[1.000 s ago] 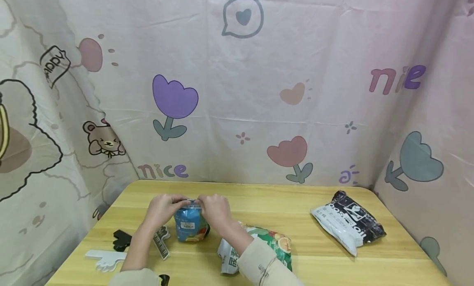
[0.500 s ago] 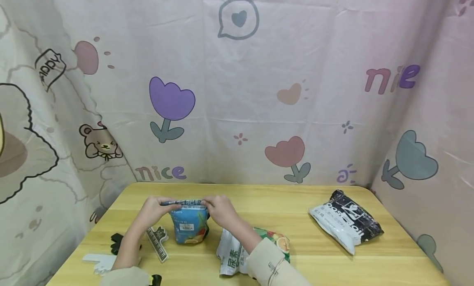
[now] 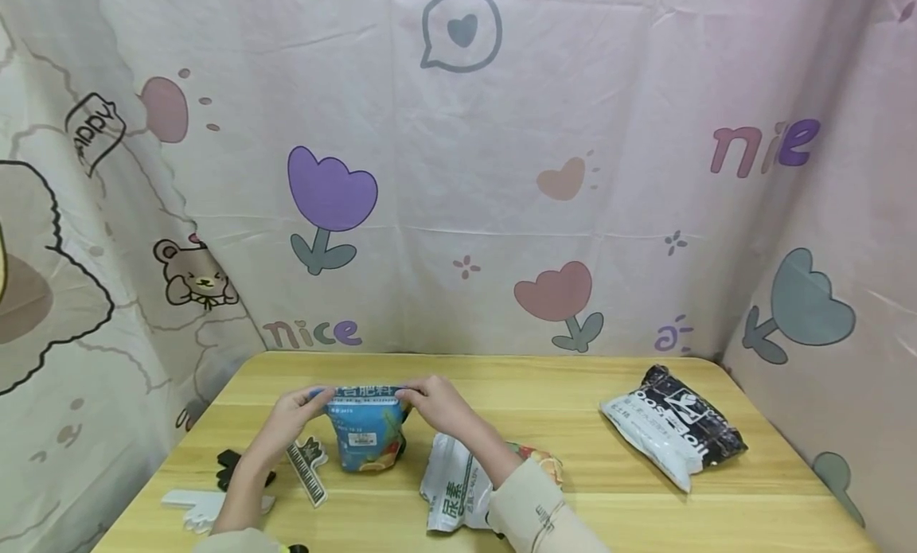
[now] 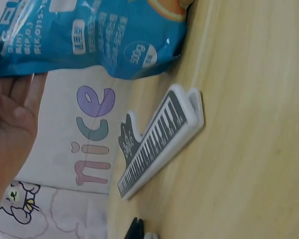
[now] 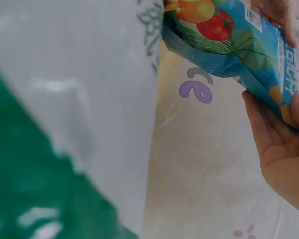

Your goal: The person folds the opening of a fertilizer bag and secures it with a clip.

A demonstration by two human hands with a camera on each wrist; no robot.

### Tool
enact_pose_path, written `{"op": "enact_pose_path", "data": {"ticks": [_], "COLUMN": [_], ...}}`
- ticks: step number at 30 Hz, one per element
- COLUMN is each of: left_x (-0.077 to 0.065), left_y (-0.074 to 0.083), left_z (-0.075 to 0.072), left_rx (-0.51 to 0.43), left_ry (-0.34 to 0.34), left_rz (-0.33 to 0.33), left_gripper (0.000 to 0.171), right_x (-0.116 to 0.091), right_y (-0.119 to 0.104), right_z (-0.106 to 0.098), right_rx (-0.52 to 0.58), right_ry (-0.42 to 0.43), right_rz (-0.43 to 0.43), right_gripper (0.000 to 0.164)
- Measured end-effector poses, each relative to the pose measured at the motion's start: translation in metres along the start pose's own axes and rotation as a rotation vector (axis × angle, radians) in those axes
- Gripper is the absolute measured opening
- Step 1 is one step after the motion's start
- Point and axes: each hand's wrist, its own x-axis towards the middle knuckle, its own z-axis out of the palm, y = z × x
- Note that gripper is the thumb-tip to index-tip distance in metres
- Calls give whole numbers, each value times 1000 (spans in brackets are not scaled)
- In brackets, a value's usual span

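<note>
A blue bag of fertilizer (image 3: 365, 435) with fruit and vegetable pictures stands upright on the table, left of the middle. My left hand (image 3: 288, 415) pinches the left end of its top edge, thumb in front. The other top corner is pinched by my right hand (image 3: 438, 406). Between the hands the top edge is stretched out flat, with a printed white line below it. Beside the bag, near my left forearm, lies a clip (image 4: 154, 144) with a piano-key pattern. In the right wrist view, the bag (image 5: 229, 55) appears tilted, with fingers at both top corners.
A white and green bag (image 3: 451, 489) lies under my right forearm, partly hidden. Farther right is a black and white bag (image 3: 673, 430). A black clip (image 3: 228, 467) and a white hand-shaped clip (image 3: 192, 505) lie at the left. A patterned curtain (image 3: 458, 179) hangs behind the table.
My hands have moved apart along the top of the blue bag. Its folded, narrow top has opened out wider and flatter, showing more printing.
</note>
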Motion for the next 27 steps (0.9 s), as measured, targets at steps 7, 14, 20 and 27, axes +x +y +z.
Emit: {"op": "enact_pose_path", "data": {"ticks": [7, 14, 20, 27], "left_x": [1, 8, 10, 10], "left_y": [6, 26, 50, 54], "left_z": [-1, -2, 7, 15], "left_rx": [24, 339, 643, 749], "left_ry": [-8, -73, -111, -128], "left_rz": [-2, 136, 275, 328], "left_gripper": [48, 33, 15, 17], "right_x": [-1, 1, 12, 17], "right_y": [-2, -15, -34, -38], "right_z": [-1, 5, 18, 26], "right_rx": [-35, -241, -551, -712], "right_ry": [26, 56, 40, 69], "right_rz": [23, -25, -198, -234], "right_gripper": [24, 22, 23, 16]}}
